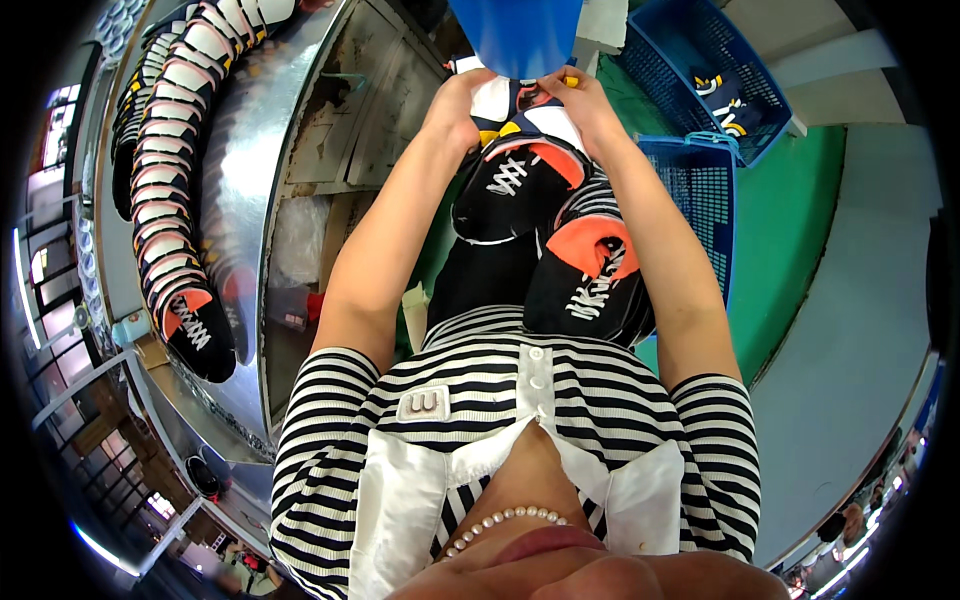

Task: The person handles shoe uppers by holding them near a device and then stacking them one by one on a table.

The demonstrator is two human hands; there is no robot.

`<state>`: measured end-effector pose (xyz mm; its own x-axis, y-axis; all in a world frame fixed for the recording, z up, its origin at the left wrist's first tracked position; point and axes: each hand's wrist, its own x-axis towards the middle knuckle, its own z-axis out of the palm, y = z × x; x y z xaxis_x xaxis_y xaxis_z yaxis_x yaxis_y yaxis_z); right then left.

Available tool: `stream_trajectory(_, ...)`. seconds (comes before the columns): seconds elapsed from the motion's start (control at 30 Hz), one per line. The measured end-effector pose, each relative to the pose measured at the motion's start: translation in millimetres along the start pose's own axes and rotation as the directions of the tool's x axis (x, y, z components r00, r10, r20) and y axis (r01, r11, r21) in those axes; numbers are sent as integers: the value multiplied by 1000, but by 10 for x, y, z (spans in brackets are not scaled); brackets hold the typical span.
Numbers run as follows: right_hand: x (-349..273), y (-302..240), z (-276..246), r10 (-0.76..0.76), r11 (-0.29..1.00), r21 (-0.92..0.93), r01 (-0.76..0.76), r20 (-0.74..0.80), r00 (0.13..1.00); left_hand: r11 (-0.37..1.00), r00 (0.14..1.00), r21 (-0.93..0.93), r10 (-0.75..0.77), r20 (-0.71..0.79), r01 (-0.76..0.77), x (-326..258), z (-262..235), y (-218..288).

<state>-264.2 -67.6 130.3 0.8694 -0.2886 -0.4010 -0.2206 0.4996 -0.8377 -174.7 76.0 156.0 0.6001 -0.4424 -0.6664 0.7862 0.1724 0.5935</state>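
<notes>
Straight up from both hands: blocked by the blue housing (518, 35), low over the fingertips of the left hand (457, 108) and right hand (582, 102). Between the forearms: crowded, laced black shoe (500, 195) and second shoe (585, 280) filling most of the gap. Right side: lower basket (712, 185) just beside the right forearm, upper basket (768, 122) beyond; past them, a way over green floor (790, 230) as far as the grey panel (850, 310). Left: cabinet (340, 130) limits sideways reach; bench (245, 160) offers a metal strip beside the shoe row (168, 160).
</notes>
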Motion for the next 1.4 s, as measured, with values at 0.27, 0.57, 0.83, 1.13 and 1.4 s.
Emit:
stream_trajectory(0.27, -249, -42, -54, 49, 989, 142, -35, -94, 994, 915, 954, -276, 263, -142, -293, -318, -567, 162)
stream_trajectory(0.57, -351, 555, 328, -85, 932, 353, 81, -4, 996, 852, 916, 340, 387, 106, -399, -1174, -332, -665)
stream_trajectory(0.83, -233, 226, 150, -150, 979, 139, 148, 2, 989, 677, 832, 492, 505, 230, -547, -548, -312, -122)
stream_trajectory(1.13, 121, 278, -2, 16, 879, 477, -19, 10, 1000, 876, 968, 411, 229, 106, -252, -26, -137, 153)
stream_trajectory(1.4, -243, 108, -271, -148, 576, -738, 351, 329, 933, 947, 994, -305, -99, 34, 105, 84, -450, -9)
